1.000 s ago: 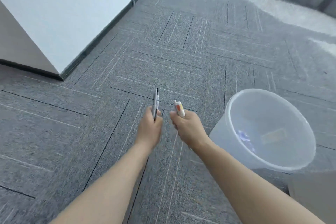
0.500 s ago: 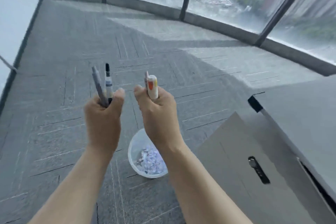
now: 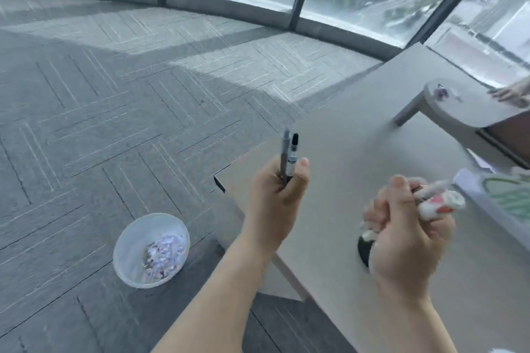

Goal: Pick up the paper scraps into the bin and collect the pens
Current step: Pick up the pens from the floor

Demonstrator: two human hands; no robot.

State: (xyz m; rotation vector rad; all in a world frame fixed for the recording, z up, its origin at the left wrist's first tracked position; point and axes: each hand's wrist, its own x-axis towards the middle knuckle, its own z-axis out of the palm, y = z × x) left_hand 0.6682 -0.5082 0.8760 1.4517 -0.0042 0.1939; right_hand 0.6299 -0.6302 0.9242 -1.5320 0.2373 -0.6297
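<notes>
left hand [image 3: 276, 198] clamped on two pens [image 3: 289, 157], upright, frame centre. right hand [image 3: 407, 235] gripping blurry pens [image 3: 437, 202] pointing right, over counter [image 3: 358, 129]; nearer it. bin [image 3: 151, 249] w/ scraps [image 3: 162, 255] on floor, lower left.

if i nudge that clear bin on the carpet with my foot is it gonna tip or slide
The clear bin looks thin, with only a small heap of paper scraps inside, so probably light. The carpet would likely grip its base, so a high nudge may tip it rather than slide it.
</notes>
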